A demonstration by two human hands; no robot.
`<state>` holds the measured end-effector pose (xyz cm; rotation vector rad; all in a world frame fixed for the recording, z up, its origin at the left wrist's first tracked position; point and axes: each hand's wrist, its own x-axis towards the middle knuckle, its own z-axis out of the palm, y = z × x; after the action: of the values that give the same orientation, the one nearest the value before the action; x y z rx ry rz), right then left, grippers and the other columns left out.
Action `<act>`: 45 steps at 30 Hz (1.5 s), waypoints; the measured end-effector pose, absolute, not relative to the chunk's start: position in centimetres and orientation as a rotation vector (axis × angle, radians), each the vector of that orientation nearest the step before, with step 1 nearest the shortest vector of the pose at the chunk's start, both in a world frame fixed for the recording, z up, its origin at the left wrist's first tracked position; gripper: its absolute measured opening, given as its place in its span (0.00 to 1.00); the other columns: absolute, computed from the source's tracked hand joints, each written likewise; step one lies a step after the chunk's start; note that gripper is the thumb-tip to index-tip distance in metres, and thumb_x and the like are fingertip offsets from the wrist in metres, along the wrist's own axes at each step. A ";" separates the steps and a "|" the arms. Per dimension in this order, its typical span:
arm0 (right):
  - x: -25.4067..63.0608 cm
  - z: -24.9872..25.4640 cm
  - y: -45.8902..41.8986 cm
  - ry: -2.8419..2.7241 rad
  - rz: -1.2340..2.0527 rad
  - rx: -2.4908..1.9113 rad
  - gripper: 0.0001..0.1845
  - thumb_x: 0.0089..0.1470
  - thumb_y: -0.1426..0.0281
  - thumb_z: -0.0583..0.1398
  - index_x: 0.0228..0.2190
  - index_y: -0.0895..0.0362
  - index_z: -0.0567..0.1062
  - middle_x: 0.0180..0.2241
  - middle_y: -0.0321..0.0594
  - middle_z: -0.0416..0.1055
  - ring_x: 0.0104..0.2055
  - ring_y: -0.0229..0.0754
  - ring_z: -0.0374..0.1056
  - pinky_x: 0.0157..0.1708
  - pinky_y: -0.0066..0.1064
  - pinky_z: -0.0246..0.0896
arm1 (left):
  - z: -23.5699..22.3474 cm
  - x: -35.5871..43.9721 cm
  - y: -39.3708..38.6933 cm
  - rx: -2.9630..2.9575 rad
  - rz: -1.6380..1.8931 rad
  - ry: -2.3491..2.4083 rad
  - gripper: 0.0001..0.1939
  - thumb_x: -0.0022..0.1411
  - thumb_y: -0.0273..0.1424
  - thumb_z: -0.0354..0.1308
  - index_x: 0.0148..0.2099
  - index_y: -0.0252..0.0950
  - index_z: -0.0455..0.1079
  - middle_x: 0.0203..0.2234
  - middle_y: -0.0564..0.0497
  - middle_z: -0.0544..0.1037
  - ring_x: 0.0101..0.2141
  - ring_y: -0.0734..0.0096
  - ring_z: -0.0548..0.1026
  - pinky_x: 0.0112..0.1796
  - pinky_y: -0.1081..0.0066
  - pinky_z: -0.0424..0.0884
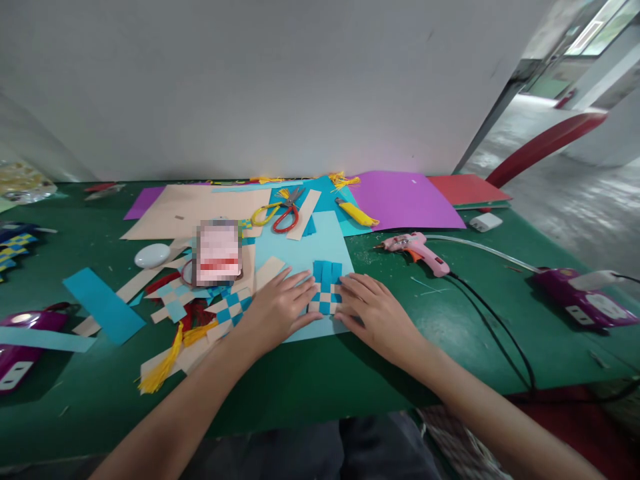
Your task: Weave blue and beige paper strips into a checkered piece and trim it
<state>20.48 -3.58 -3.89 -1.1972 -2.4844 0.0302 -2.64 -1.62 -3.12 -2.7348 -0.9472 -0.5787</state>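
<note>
A small woven square of blue and tan paper strips (pixel 325 287) lies on a light blue sheet (pixel 305 250) on the green table (pixel 450 333). My left hand (pixel 280 307) rests flat at the weave's left side, fingertips touching its edge, fingers stretched out. My right hand (pixel 373 310) lies flat at its right side, fingers extended and touching the strips. Neither hand lifts anything.
Left of my hands lie woven pieces (pixel 230 310), a yellow tassel (pixel 160 373), loose strips and a white disc (pixel 153 255). Behind are scissors (pixel 286 215), a yellow knife (pixel 356 213), and tan, purple (pixel 405 199) and red sheets. A pink glue gun (pixel 417 249) with its cord lies right, by a purple power strip (pixel 580 297).
</note>
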 end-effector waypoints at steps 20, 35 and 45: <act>20.6 -4.4 -3.8 -2.461 -0.010 -1.173 0.20 0.63 0.67 0.52 0.53 0.60 0.70 0.55 0.42 0.69 0.60 0.46 0.60 0.58 0.42 0.58 | -3.3 -2.6 -2.0 -2.742 -0.586 -0.987 0.17 0.68 0.33 0.50 0.54 0.30 0.69 0.49 0.42 0.76 0.55 0.60 0.69 0.54 0.58 0.67; 20.6 -4.0 -3.8 -2.475 -0.046 -1.079 0.16 0.63 0.70 0.53 0.48 0.54 0.75 0.51 0.40 0.72 0.55 0.45 0.66 0.57 0.44 0.60 | -3.5 -2.4 -2.1 -2.761 -0.594 -0.948 0.14 0.68 0.30 0.51 0.49 0.30 0.72 0.49 0.41 0.76 0.53 0.57 0.72 0.52 0.55 0.71; 20.9 -4.0 -4.0 -2.532 -0.053 -1.030 0.16 0.62 0.68 0.54 0.49 0.52 0.74 0.54 0.41 0.70 0.59 0.47 0.61 0.60 0.49 0.53 | -3.4 -2.3 -1.9 -2.764 -0.687 -0.997 0.13 0.68 0.29 0.50 0.47 0.31 0.73 0.47 0.43 0.78 0.51 0.61 0.73 0.51 0.59 0.72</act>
<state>20.94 -3.98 -3.99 -1.0300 -2.5323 -0.0528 -2.26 -1.94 -3.38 -2.7641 -0.9974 -0.6874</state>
